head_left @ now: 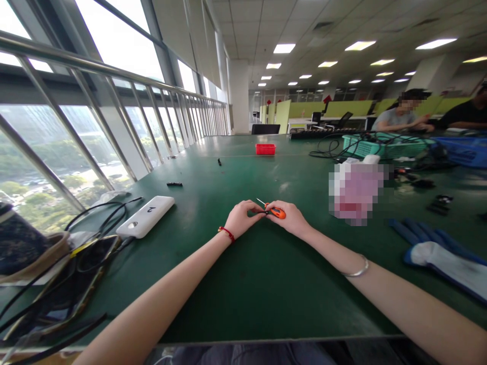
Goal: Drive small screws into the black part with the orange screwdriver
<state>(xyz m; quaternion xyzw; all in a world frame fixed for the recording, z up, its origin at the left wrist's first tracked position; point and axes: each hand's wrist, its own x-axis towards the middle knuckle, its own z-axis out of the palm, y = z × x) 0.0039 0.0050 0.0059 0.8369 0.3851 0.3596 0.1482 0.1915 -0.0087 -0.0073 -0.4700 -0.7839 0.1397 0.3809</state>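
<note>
Both my hands meet on the green table in front of me. My right hand is closed round the orange handle of a small screwdriver, whose thin metal shaft points up and to the left. My left hand is curled, its fingertips pinched together right at the screwdriver's black collar, holding something too small to make out. A red cord is round my left wrist and a silver bangle round my right forearm.
A white power bank with black cables lies at the left, next to a dark bag. Blue and white work gloves lie at the right. A red tray and a teal basket stand further back, where two people sit.
</note>
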